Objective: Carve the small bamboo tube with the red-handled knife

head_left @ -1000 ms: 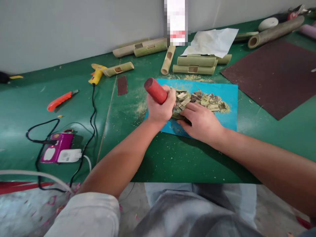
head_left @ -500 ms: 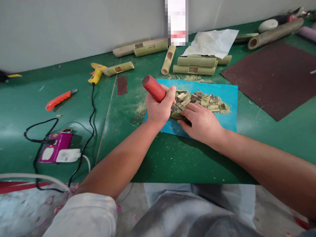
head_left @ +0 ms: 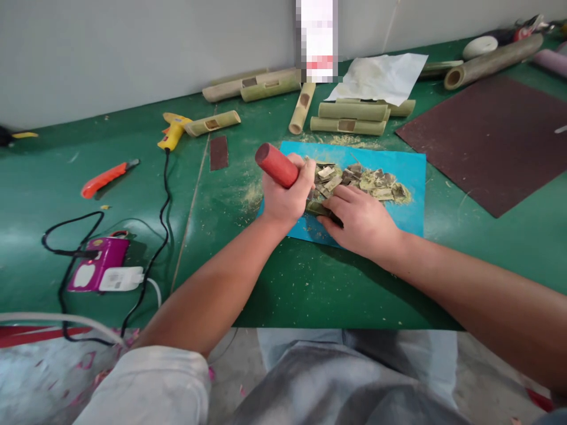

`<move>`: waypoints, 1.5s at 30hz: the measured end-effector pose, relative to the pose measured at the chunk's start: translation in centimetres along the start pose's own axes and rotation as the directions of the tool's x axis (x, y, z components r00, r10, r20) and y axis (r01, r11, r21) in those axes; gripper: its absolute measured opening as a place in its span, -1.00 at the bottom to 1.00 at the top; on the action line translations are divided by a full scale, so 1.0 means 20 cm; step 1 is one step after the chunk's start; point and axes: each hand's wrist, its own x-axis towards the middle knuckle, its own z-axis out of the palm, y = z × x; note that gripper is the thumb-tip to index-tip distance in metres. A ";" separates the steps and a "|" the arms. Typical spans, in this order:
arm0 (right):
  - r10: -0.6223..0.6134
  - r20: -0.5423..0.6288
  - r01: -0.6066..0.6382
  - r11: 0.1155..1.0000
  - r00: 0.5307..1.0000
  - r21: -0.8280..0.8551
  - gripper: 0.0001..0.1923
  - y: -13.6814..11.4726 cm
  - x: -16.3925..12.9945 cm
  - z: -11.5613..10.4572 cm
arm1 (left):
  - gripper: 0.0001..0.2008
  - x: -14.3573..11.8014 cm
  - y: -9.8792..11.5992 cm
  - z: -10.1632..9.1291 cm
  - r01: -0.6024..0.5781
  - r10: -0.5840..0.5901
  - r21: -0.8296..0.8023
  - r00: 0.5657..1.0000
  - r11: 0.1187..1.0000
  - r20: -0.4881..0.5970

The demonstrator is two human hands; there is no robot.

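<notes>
My left hand [head_left: 287, 195] is wrapped round a thick red wooden handle [head_left: 279, 165], whose butt end points up and to the left. The working end of this tool is hidden behind my fingers. Just to the right, my right hand [head_left: 363, 221] presses its thumb and fingertips on a green bamboo piece [head_left: 316, 208], most of it covered by the hand. Both hands are over a bright blue sheet [head_left: 414, 177]. Behind them on the sheet lies a pile of bamboo chips [head_left: 376, 182] and pale shavings.
Several bamboo tubes with cut windows [head_left: 348, 126] lie at the back, some under white paper [head_left: 376, 77]. A yellow glue gun [head_left: 173, 131], an orange utility knife [head_left: 106, 179] and a purple power strip [head_left: 100, 262] with cords are on the left. A dark brown board [head_left: 491, 141] lies right.
The butt of the red handle has dipped a little, with a slight turn of my left hand. My right hand keeps its place on the bamboo piece.
</notes>
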 end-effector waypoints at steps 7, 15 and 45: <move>-0.024 0.012 0.024 1.000 1.000 -0.015 -0.78 0.01 0.00 0.00 | -0.51 -0.02 0.02 0.00 0.103 -0.102 0.008 0.994 0.995 -0.043; 0.017 0.030 -0.017 1.000 0.999 0.002 -0.83 0.00 0.01 -0.01 | -0.54 0.00 -0.02 0.02 0.011 -0.017 -0.049 0.992 0.999 -0.122; 0.109 0.107 -0.099 0.991 0.988 -0.092 -0.80 -0.01 0.02 -0.03 | -0.57 0.01 0.00 0.03 0.054 -0.066 -0.102 0.991 0.993 -0.119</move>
